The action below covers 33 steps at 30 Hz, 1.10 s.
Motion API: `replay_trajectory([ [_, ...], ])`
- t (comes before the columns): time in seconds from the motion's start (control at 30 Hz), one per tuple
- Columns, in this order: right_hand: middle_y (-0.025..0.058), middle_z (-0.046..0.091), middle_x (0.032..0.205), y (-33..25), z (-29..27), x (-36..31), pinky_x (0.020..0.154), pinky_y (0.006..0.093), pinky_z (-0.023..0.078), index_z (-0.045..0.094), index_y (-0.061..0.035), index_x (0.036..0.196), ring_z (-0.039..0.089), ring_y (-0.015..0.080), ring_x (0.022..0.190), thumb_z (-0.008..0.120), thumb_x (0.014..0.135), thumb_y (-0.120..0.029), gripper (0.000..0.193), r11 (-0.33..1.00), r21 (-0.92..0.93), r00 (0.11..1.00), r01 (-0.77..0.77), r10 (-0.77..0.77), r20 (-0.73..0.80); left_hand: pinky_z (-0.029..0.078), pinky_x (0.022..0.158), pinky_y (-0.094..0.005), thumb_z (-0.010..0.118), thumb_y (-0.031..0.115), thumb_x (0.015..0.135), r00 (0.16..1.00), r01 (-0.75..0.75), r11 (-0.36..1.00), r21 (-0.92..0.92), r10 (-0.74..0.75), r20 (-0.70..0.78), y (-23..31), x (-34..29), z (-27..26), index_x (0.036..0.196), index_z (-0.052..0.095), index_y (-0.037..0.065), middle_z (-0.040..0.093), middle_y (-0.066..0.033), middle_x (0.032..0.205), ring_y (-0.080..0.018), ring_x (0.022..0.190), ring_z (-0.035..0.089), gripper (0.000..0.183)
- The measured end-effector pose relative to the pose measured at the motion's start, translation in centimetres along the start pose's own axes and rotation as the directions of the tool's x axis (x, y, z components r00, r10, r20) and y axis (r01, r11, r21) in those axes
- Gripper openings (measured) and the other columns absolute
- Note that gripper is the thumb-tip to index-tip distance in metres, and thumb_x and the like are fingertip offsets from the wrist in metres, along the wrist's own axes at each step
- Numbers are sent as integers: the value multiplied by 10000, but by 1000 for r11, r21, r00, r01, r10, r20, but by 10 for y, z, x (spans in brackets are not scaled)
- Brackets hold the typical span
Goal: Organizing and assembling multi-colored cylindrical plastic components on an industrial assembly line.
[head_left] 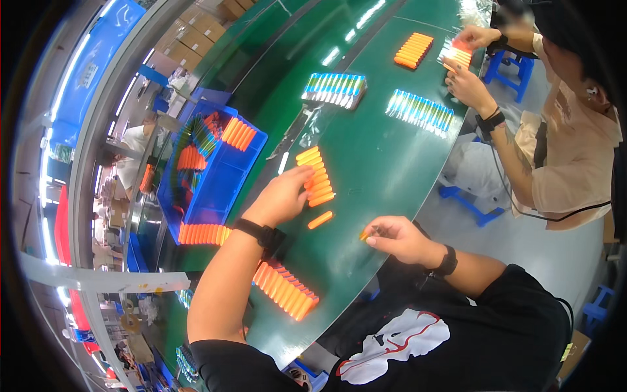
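Observation:
My left hand (281, 196) is at the left side of a short row of orange battery-like cylinders (319, 175) on the green table. Its fingers are curled, with thumb and fingertips against the cylinders in the row. One loose orange cylinder (321, 219) lies just nearer than the row, apart from it. Over the table's near right edge, my right hand (403, 240) pinches a small thing with a yellowish tip (363, 234); the fingers hide most of it. Beside my left forearm lies a block of orange cylinders (286, 289).
A blue bin (238, 171) with orange and blue-green bundles stands at the left, near another orange row (204, 234). Farther off are blue-and-silver packs (334, 89) (420, 112) and an orange block (414, 51). Across at right, a co-worker's hands (471, 85) hold an orange bundle.

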State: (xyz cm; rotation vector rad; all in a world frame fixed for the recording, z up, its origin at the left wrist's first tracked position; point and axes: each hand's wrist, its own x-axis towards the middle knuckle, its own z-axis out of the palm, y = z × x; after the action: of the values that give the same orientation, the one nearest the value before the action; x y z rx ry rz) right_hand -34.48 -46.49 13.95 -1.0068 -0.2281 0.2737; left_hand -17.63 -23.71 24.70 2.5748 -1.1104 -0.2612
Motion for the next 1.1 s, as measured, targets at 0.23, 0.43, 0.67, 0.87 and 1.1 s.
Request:
replay_trajectory([
  [0.23, -12, 598, 801, -6, 0, -2, 597, 237, 411, 634, -17, 1102, 460, 43, 643, 658, 915, -108, 210, 964, -264, 991, 40, -5, 130, 467, 930, -466, 721, 110, 779, 958, -169, 944, 285, 88, 274, 9, -43, 15, 1319, 477, 14, 497, -186, 1379, -343, 1199, 550, 601],
  [0.43, 28, 610, 766, -16, 1, 15, 559, 247, 411, 654, -17, 1066, 469, 80, 590, 674, 896, -114, 197, 881, -439, 979, 177, -114, 167, 456, 984, -441, 732, 129, 796, 973, -2, 985, 172, -38, 229, 9, -29, 0, 1253, 531, 17, 513, -206, 1355, -368, 1225, 525, 512],
  [0.67, 36, 654, 811, -11, -3, 19, 542, 246, 414, 659, -8, 1009, 483, 75, 575, 663, 898, -106, 148, 870, -464, 984, 168, -124, 124, 439, 1037, -428, 771, 141, 776, 986, -82, 997, 1, 81, 144, -12, 13, 3, 1359, 513, 62, 510, -208, 1366, -382, 1249, 506, 643],
  [0.87, 55, 659, 817, -14, -5, 19, 557, 245, 433, 654, 10, 1004, 521, 75, 604, 647, 906, -80, 133, 840, -481, 968, 251, -219, 124, 482, 965, -412, 720, 82, 804, 991, -68, 998, 13, 66, 119, -19, 21, 12, 1239, 600, 52, 573, -164, 1292, -370, 1144, 573, 453],
  [1.1, 65, 660, 806, -13, -4, 22, 561, 248, 441, 660, 14, 980, 538, 85, 612, 644, 905, -78, 120, 819, -516, 968, 250, -207, 141, 516, 822, -389, 621, 26, 863, 982, 171, 985, -8, -171, -82, -49, 35, -11, 1041, 634, 7, 664, -199, 1030, -364, 966, 644, 179],
])
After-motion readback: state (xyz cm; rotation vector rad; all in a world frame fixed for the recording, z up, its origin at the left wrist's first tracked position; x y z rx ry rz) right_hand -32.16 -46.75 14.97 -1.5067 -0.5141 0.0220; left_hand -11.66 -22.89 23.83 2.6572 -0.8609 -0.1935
